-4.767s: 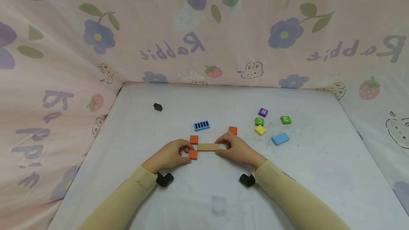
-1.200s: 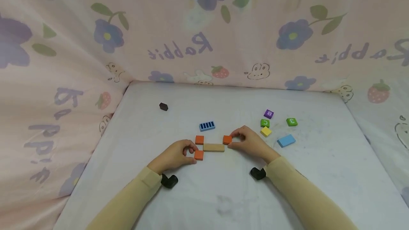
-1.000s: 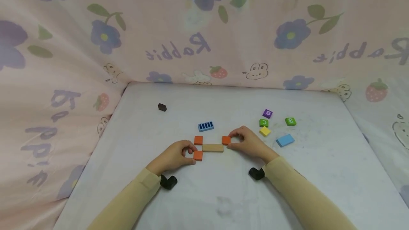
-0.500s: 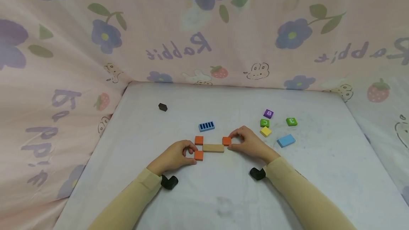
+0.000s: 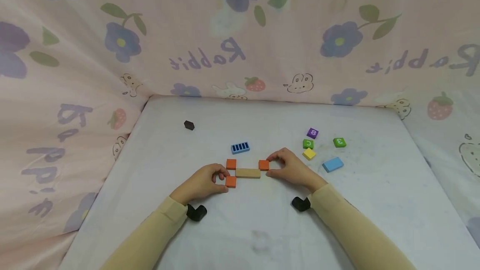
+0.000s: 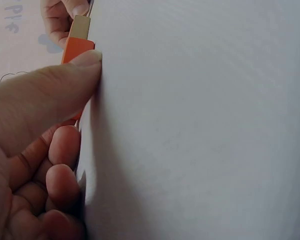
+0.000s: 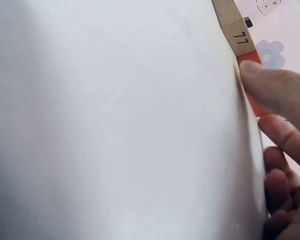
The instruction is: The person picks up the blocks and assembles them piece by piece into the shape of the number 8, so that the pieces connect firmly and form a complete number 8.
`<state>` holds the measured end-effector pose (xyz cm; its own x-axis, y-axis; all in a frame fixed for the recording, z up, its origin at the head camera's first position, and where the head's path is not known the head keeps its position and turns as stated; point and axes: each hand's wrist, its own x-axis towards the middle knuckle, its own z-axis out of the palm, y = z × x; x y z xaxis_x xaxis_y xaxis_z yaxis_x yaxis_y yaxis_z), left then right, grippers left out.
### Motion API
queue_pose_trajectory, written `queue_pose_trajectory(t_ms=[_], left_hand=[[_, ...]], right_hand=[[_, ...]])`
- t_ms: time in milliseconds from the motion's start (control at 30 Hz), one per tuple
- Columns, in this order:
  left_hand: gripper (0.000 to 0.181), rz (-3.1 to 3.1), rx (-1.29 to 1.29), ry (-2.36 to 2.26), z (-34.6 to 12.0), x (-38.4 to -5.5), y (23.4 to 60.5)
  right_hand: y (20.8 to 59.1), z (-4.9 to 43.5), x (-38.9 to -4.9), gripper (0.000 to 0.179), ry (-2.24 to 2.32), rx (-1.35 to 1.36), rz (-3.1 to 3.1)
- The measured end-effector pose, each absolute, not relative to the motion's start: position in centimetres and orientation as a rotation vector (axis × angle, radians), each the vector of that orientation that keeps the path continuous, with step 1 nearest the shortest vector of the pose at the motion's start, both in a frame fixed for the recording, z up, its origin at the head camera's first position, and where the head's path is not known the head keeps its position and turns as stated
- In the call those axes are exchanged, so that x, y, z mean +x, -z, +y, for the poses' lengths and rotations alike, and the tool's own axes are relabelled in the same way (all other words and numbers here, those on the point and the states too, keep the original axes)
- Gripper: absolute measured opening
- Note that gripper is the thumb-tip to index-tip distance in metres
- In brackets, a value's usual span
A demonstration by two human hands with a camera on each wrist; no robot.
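Note:
A plain wooden block point(image 5: 248, 173) lies crosswise between my hands, with "77" marked on its side in the right wrist view. At its left end are two orange square blocks, the rear one point(image 5: 231, 164) and the front one point(image 5: 231, 182). My left hand point(image 5: 202, 181) pinches the front one between thumb and fingers. By the wooden block's right rear corner sits a third orange block point(image 5: 264, 165), held by my right hand point(image 5: 290, 169). In the right wrist view my thumb overlaps this orange block point(image 7: 256, 102) and partly hides it.
Behind the wooden block lies a blue block with dark stripes point(image 5: 240, 148). To the right are a purple tile point(image 5: 313, 133), two green tiles point(image 5: 339, 142), a yellow block point(image 5: 309, 153) and a light blue block point(image 5: 333, 164). A dark hexagonal piece point(image 5: 189, 125) lies back left.
My right hand has gone from the wooden block's right end to the third orange block and brought it forward and left to that end. My left hand stays at the front orange block.

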<state>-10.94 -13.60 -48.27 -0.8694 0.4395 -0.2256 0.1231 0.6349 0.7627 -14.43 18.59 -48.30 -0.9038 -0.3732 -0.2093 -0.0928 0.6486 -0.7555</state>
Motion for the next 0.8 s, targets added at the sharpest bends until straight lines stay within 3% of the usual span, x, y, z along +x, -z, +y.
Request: queue_pose_trajectory(t_ms=[400, 800], left_hand=[[0.033, 2.446, 0.443, -1.129, -13.5, -10.7, 48.6], [0.033, 2.449, 0.427, -1.129, -13.5, -10.8, 48.5]], right_hand=[[47.2, 24.0, -13.0, 0.04, 1.103, -0.209, 2.773], [47.4, 29.0, -13.1, 0.054, 1.074, -0.102, 2.939]])
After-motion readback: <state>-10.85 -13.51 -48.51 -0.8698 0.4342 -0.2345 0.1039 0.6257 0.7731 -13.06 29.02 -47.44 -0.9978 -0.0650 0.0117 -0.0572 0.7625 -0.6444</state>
